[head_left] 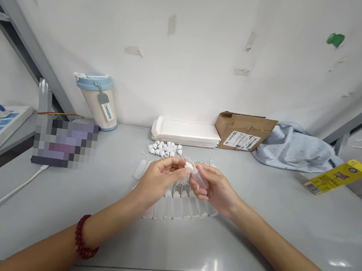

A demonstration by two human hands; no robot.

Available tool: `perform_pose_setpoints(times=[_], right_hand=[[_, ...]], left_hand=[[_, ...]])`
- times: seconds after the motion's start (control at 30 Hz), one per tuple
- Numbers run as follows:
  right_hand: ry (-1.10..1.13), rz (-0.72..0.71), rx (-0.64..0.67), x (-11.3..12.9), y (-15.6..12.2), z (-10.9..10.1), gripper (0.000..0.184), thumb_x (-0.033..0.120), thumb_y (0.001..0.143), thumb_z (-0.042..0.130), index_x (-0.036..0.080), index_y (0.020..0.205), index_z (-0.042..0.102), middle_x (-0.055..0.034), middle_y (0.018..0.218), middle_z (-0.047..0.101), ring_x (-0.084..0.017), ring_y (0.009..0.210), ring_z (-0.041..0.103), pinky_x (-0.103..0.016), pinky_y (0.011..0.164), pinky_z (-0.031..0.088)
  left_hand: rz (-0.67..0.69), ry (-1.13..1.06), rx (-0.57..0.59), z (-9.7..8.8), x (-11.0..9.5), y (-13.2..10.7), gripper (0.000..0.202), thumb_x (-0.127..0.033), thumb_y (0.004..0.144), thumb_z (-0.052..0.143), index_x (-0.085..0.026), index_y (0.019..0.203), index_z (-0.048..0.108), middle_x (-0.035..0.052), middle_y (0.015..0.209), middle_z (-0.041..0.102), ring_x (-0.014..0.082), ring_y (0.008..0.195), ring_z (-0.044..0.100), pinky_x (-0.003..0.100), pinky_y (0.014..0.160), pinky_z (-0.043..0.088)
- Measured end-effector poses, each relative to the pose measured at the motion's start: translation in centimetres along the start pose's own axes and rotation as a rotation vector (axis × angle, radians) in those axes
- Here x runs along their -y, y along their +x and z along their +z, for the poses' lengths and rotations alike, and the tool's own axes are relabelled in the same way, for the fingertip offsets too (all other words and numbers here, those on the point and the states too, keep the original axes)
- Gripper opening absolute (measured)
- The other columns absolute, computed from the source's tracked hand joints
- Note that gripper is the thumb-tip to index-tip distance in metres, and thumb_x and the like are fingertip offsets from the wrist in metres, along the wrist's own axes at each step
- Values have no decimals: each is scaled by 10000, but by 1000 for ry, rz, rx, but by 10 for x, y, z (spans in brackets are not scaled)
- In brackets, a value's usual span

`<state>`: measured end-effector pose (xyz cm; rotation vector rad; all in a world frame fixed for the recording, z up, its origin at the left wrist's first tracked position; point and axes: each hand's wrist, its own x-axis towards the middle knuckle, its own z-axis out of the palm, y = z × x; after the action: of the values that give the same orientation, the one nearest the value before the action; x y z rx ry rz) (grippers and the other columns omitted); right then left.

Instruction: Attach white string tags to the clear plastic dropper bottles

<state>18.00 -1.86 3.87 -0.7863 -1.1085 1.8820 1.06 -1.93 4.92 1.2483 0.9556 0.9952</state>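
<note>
My right hand (218, 189) is closed around a small translucent plastic bottle (201, 181), which is tilted with its neck towards the left. Thumb and fingertips of my left hand (156, 181) pinch a small white cap (189, 167) at the bottle's neck. Whether the cap sits on the neck or just touches it, I cannot tell. Below my hands several similar bottles (177, 207) lie side by side in a row, with thin loops at their necks. More bottles lie behind my hands, partly hidden. A pile of white caps (164, 149) rests just beyond my left hand.
Against the wall stand a stack of white boxes or envelopes (186, 132) and an open cardboard box (243, 133). A tumbler (98, 101) and a pixelated device (65, 142) with a white cable are on the left. Light blue cloth (295, 147) and a yellow drink carton (336, 177) are on the right.
</note>
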Motion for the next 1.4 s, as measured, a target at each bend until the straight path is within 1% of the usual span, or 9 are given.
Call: perform_pose_setpoints(times=[0.17, 0.43, 0.53, 0.67, 0.87, 1.0, 1.1, 1.23, 1.4], right_hand=[[-42, 25, 7, 2, -1, 2, 252, 397, 874, 506, 162, 781, 509, 17, 600, 471, -45, 441, 270, -190, 403, 181], [2, 69, 0, 3, -2, 4, 267, 411, 847, 548, 165, 759, 494, 36, 583, 449, -30, 425, 246, -187, 403, 152], [-4, 57, -3, 2, -2, 4, 240, 411, 858, 533, 179, 808, 490, 42, 578, 451, -32, 422, 238, -189, 407, 150], [-38, 26, 3, 2, -3, 5, 194, 390, 878, 509, 198, 885, 482, 46, 570, 463, -35, 415, 233, -191, 410, 148], [-45, 40, 17, 4, -6, 6, 183, 380, 898, 474, 197, 898, 472, 47, 562, 467, -29, 407, 204, -192, 410, 122], [-30, 39, -4, 4, -5, 5, 172, 374, 893, 481, 203, 887, 458, 50, 549, 459, -32, 411, 198, -194, 411, 108], [-42, 34, -18, 4, -5, 4, 183, 386, 886, 491, 206, 873, 458, 53, 539, 448, -35, 415, 189, -196, 410, 107], [-67, 29, -35, 4, -4, 4, 206, 408, 876, 502, 206, 870, 463, 55, 528, 435, -39, 421, 187, -195, 411, 104], [-96, 49, -37, 5, -6, 5, 237, 438, 850, 535, 216, 900, 469, 56, 521, 444, -36, 407, 199, -194, 413, 83]], left_hand=[[22, 50, 18, 0, 1, 1, 220, -376, 759, 650, -187, 871, 648, 16, 906, 606, 150, 887, 536, 278, 829, 403], [130, 296, 16, -5, 0, 2, 226, -381, 765, 629, -202, 897, 669, 15, 863, 619, 152, 800, 554, 250, 689, 439], [175, 330, 25, -5, 0, 2, 204, -365, 784, 609, -198, 889, 662, 9, 832, 633, 149, 788, 566, 247, 685, 437], [243, 378, -10, -3, 1, 0, 163, -344, 799, 600, -196, 836, 656, 1, 824, 656, 144, 771, 571, 252, 702, 431], [245, 363, 63, -6, 0, -1, 156, -329, 817, 588, -213, 887, 664, 6, 888, 666, 154, 807, 581, 267, 729, 447], [264, 386, 92, -8, -2, 2, 132, -282, 813, 592, -220, 909, 658, 7, 945, 658, 151, 830, 581, 266, 732, 452], [273, 367, 126, -8, -2, 3, 144, -248, 815, 579, -215, 928, 662, 26, 981, 649, 172, 901, 583, 277, 748, 460], [277, 340, 140, -8, -2, 3, 170, -249, 803, 587, -198, 938, 676, 49, 998, 645, 187, 919, 585, 302, 788, 471], [185, 229, 130, -6, -5, 1, 190, -309, 808, 584, -174, 901, 681, 52, 952, 671, 194, 928, 603, 309, 836, 477]])
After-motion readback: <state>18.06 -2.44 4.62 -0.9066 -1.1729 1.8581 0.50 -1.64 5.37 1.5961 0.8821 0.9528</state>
